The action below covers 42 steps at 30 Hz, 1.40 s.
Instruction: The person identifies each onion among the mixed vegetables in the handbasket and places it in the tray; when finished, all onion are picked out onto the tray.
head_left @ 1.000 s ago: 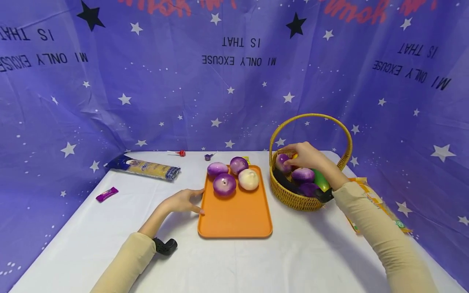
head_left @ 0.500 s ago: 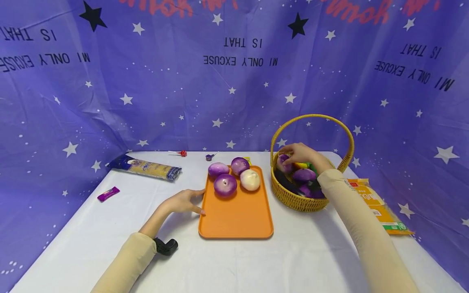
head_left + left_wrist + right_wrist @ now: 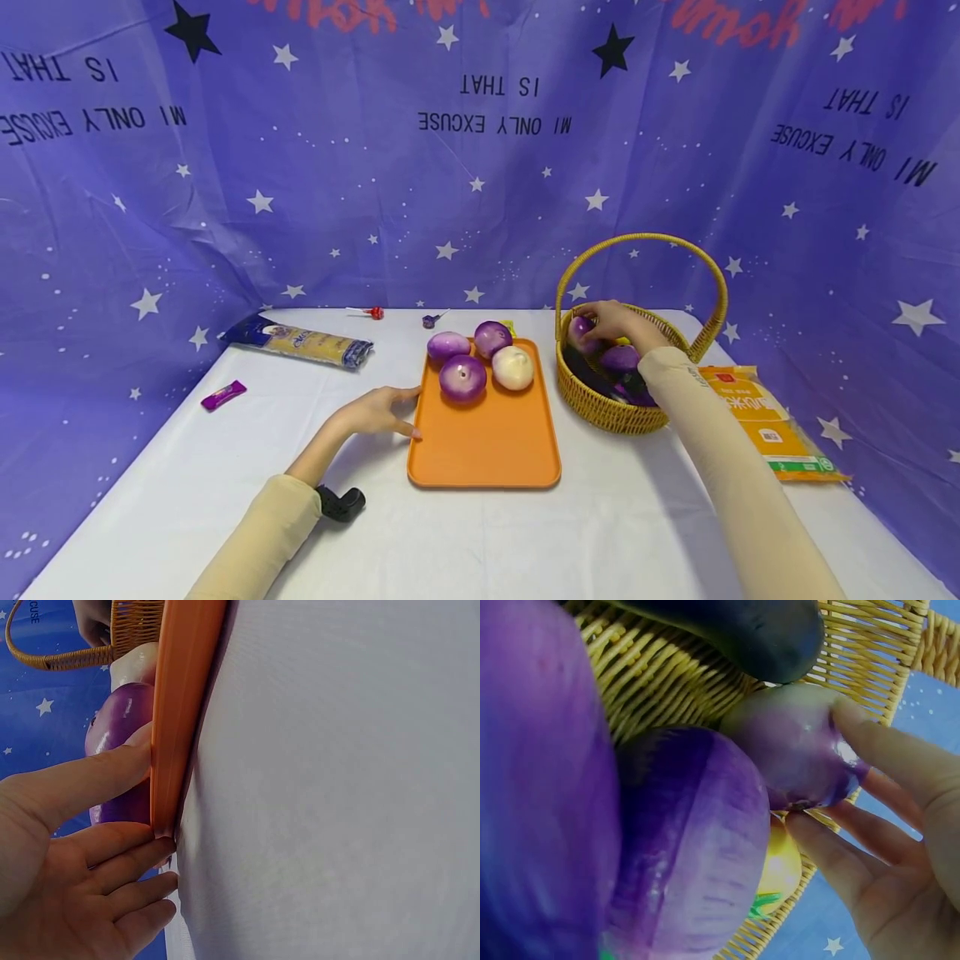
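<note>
In the head view my right hand (image 3: pixel 617 321) reaches into the wicker basket (image 3: pixel 611 414). Its thumb and fingers grip a purple-and-white onion (image 3: pixel 799 742) near the basket wall. Beside that onion are a purple ridged vegetable (image 3: pixel 694 840), a dark eggplant (image 3: pixel 769 637) and a yellow item (image 3: pixel 781 862) with a green stem. My left hand (image 3: pixel 372 412) rests at the left edge of the orange tray (image 3: pixel 483 454), thumb and fingertips touching the rim with the fingers fairly straight. Three purple onions (image 3: pixel 462 378) and a white onion (image 3: pixel 513 368) sit at the tray's far end.
A pasta packet (image 3: pixel 300 342) and a small purple wrapped sweet (image 3: pixel 223 395) lie on the left. A red lollipop (image 3: pixel 376 313) and a purple lollipop (image 3: pixel 430 321) are at the back. An orange packet (image 3: pixel 772 425) lies right of the basket, whose handle arches over it.
My right forearm has swung left and inward, uncovering more of the orange packet, while the fingers settle round the onion in the basket. The left hand stays at the tray edge.
</note>
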Available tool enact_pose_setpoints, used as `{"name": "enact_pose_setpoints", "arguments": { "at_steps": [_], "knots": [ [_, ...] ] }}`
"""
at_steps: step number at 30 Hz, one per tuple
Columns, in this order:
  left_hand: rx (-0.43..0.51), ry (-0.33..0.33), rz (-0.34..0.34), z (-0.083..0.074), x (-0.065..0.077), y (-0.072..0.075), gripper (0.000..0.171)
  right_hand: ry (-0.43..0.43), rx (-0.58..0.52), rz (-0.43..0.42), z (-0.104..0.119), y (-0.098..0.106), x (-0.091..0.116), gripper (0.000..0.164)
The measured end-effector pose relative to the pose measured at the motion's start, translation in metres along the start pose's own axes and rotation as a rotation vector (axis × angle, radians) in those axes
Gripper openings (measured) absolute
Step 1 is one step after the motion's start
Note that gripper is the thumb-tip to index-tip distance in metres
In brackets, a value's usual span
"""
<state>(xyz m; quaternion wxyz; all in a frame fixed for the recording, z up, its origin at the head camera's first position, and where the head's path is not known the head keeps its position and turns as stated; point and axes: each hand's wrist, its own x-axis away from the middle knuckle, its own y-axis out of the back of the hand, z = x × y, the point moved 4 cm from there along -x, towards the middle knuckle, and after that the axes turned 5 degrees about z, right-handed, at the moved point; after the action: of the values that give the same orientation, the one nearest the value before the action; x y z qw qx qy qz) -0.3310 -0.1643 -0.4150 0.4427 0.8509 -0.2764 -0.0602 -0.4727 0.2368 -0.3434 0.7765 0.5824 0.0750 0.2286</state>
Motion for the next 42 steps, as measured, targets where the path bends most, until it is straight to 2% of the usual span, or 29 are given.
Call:
{"name": "enact_pose_setpoints", "arguments": {
  "at_steps": [7,12,19,23,28,35,40,42],
  "knots": [
    [-0.003,-0.015,-0.005,-0.001,-0.001,-0.001,0.085,-0.02,-0.008,-0.013,0.001,0.0,0.005,0.059],
    [0.0,-0.008,-0.004,-0.001,-0.001,-0.003,0.085,0.0,-0.021,-0.057,0.002,0.006,0.012,0.056],
    [0.004,0.009,-0.006,0.001,0.001,-0.003,0.085,0.088,-0.045,-0.127,0.008,0.02,0.032,0.058],
    [0.005,0.001,-0.007,0.001,0.001,-0.003,0.085,0.137,-0.046,-0.194,0.013,0.028,0.047,0.058],
    [0.0,-0.003,-0.007,0.0,0.001,-0.002,0.086,0.191,-0.098,-0.262,0.03,0.03,0.074,0.059],
    [0.0,-0.002,-0.006,0.0,0.0,0.001,0.086,0.235,-0.177,-0.345,0.064,0.018,0.112,0.063],
    [0.003,0.003,-0.005,0.001,0.0,0.0,0.086,0.336,-0.178,-0.383,0.091,0.003,0.126,0.063],
    [0.003,0.005,-0.005,0.001,0.0,0.0,0.086,0.368,-0.196,-0.368,0.101,-0.005,0.127,0.063]
  ]
}}
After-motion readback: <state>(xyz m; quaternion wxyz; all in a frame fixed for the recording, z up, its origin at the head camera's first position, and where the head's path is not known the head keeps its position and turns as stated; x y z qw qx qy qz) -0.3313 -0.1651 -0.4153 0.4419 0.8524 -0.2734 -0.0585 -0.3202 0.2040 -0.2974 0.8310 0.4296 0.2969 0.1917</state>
